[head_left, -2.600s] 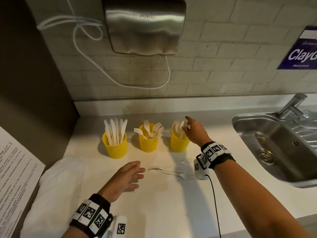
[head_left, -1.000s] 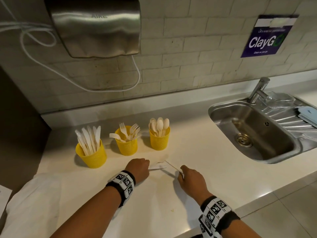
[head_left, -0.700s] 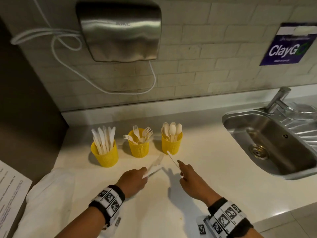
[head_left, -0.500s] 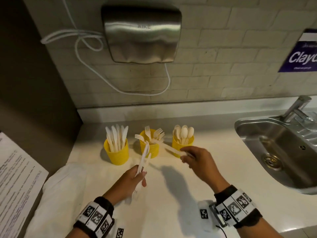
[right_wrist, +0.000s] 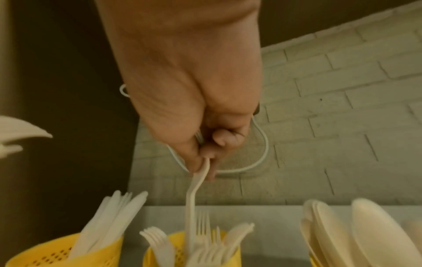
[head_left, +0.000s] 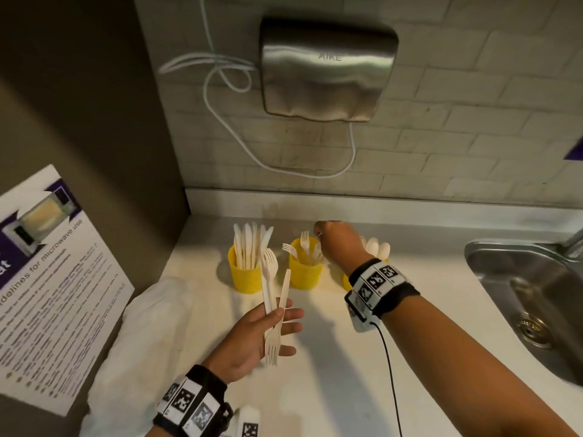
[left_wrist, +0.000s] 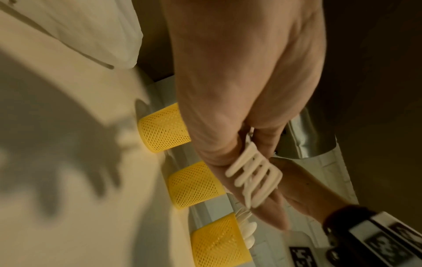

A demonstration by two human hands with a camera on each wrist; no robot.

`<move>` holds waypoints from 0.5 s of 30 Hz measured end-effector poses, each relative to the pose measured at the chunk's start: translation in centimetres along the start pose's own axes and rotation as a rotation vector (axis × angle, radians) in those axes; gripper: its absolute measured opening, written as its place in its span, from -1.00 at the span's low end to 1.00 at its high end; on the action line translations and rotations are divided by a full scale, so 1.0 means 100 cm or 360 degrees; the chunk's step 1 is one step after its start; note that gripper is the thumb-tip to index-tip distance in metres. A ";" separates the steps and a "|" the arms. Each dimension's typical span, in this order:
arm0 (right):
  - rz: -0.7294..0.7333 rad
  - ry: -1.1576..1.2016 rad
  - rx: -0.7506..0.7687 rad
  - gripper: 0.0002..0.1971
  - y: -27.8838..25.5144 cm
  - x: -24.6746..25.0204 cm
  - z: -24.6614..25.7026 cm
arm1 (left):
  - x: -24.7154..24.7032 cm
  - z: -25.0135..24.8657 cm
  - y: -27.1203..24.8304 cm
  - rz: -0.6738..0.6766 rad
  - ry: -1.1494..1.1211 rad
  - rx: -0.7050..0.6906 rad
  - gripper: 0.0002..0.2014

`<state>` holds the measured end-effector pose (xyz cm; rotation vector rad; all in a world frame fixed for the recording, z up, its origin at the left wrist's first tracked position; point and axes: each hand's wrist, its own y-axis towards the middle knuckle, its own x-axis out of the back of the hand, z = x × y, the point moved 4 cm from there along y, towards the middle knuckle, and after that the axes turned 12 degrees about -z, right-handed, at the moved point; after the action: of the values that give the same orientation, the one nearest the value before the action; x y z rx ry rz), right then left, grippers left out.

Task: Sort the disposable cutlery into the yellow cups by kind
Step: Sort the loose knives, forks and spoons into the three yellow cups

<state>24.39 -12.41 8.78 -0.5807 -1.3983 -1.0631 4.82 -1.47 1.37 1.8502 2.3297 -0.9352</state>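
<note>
Three yellow mesh cups stand in a row by the back wall: the knife cup (head_left: pixel 247 272), the fork cup (head_left: pixel 304 268) and the spoon cup (head_left: pixel 347 280), which is half hidden behind my right wrist. My right hand (head_left: pixel 318 234) hovers over the fork cup and pinches the handle end of a white fork (right_wrist: pixel 191 198), whose tines are down inside the cup (right_wrist: pixel 160 252). My left hand (head_left: pixel 280 316) is raised in front of the knife cup and holds two white pieces. One is a fork (head_left: pixel 273 350) with its tines down. The other piece (head_left: pixel 269 263) points up, and I cannot tell its kind.
A steel hand dryer (head_left: pixel 328 67) with a white cable (head_left: pixel 220 99) hangs on the tiled wall. A sink (head_left: pixel 536 294) lies at the right. A white cloth (head_left: pixel 138 342) and a printed notice (head_left: pixel 47 279) lie at the left, by a dark panel.
Both hands took cutlery off the counter. The right hand carried its fork up over the middle cup; the left hand lifted two pieces and holds them upright.
</note>
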 end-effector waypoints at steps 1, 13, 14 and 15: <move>0.0067 0.0014 0.0000 -0.66 0.002 -0.005 0.002 | -0.001 -0.001 -0.001 0.0014 -0.0005 0.0001 -0.72; -0.0327 0.0352 0.1102 -0.83 -0.123 0.007 0.060 | -0.007 -0.006 0.005 0.0035 0.0153 0.0053 -0.70; -0.0252 0.0320 0.1099 -0.78 -0.128 0.001 0.057 | -0.010 -0.005 0.006 0.0071 0.0174 0.0070 -0.69; -0.0201 0.0284 0.1060 -0.76 -0.129 -0.003 0.053 | -0.014 -0.005 0.006 0.0104 0.0188 0.0092 -0.68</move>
<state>10.73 -13.68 6.03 0.0866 -1.5305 -0.6603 5.93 -2.42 2.00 2.0438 2.3140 -0.9195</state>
